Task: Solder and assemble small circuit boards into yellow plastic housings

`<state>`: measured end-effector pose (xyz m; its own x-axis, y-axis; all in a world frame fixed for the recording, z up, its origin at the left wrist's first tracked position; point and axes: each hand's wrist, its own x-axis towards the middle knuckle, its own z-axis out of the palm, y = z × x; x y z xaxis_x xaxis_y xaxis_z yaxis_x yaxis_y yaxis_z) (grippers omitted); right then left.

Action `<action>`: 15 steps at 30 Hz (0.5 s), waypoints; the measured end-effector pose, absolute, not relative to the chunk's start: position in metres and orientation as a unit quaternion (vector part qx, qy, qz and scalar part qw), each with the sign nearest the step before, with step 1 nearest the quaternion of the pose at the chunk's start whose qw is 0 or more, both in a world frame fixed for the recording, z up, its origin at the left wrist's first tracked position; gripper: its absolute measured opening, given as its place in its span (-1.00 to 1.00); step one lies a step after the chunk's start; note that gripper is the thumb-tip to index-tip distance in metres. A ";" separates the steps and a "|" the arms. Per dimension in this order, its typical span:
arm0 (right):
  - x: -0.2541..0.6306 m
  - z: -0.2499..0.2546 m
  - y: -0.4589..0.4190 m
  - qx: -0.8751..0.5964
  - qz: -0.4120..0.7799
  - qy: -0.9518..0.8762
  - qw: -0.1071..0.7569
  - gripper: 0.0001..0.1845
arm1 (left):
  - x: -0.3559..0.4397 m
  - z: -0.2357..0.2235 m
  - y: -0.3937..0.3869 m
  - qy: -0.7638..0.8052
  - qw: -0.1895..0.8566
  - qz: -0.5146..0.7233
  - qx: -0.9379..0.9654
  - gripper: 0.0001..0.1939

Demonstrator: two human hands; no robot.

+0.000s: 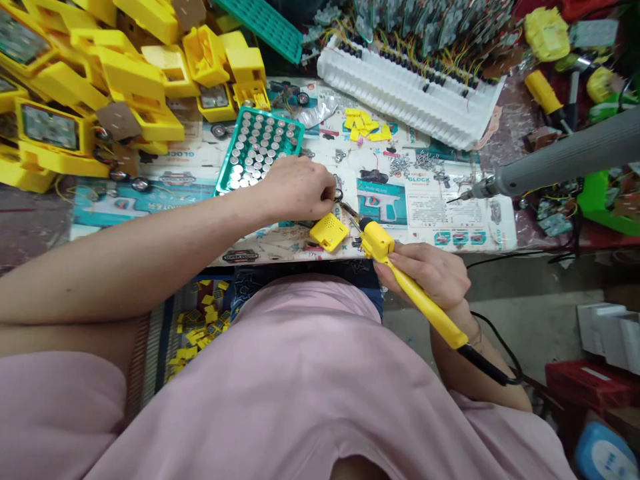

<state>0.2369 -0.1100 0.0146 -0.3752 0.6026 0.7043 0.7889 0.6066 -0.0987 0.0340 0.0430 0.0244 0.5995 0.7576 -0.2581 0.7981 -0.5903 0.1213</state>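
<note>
The yellow-handled soldering iron with a black cord (431,310) is in the right hand (433,272), fingers wrapped around its grip, its tip slanting toward the left hand (305,187). That hand's fingers curl together above a small yellow perforated plastic case (329,232) on the paper-covered table (320,252); whether they pinch anything cannot be told. Just beyond lies a green plastic tray (233,147) of silvery round pieces (257,159).

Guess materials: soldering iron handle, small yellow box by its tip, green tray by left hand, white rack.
Handle: likely plastic, smooth satin; even colour, soft highlights.
Small yellow box: probably plastic, light sheen; neat, moulded-looking holes.
Green tray: apparently plastic, satin-looking; even colour, thin rim.
White rack: foam or plastic, can't tell; matte, ribbed.
</note>
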 end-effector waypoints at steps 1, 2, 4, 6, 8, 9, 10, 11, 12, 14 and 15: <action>0.237 0.015 -0.110 -0.426 -0.132 -0.820 0.360 -0.83 | 0.033 0.023 0.044 0.434 0.114 -0.079 0.890 -0.70; 0.238 0.015 -0.109 -0.426 -0.136 -0.820 0.357 -0.84 | 0.032 0.021 0.044 0.428 0.114 -0.066 0.894 -0.70; 0.239 0.016 -0.108 -0.422 -0.142 -0.820 0.361 -0.84 | 0.031 0.017 0.046 0.412 0.117 -0.040 0.903 -0.71; 0.240 0.016 -0.108 -0.420 -0.134 -0.819 0.368 -0.82 | 0.030 0.015 0.046 0.406 0.119 -0.027 0.906 -0.72; 0.241 0.014 -0.108 -0.422 -0.124 -0.817 0.373 -0.80 | 0.031 0.015 0.046 0.413 0.124 -0.032 0.902 -0.72; 0.241 0.014 -0.108 -0.421 -0.122 -0.816 0.377 -0.80 | 0.031 0.016 0.046 0.420 0.128 -0.038 0.898 -0.72; 0.240 0.013 -0.108 -0.421 -0.122 -0.816 0.377 -0.81 | 0.032 0.018 0.045 0.428 0.132 -0.044 0.893 -0.73; 0.240 0.013 -0.109 -0.419 -0.123 -0.817 0.377 -0.82 | 0.032 0.019 0.045 0.434 0.137 -0.049 0.889 -0.74; 0.239 0.013 -0.109 -0.420 -0.123 -0.818 0.373 -0.82 | 0.033 0.020 0.044 0.439 0.142 -0.052 0.886 -0.74; 0.237 0.016 -0.108 -0.422 -0.122 -0.823 0.361 -0.83 | 0.034 0.021 0.044 0.442 0.148 -0.054 0.883 -0.75; 0.237 0.018 -0.107 -0.422 -0.121 -0.825 0.354 -0.84 | 0.034 0.021 0.044 0.442 0.148 -0.055 0.883 -0.74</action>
<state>0.2367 -0.1072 0.0177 -0.3923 0.6112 0.6874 0.7833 0.6137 -0.0987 0.0337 0.0435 0.0211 0.6031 0.7645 -0.2276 0.7970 -0.5654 0.2125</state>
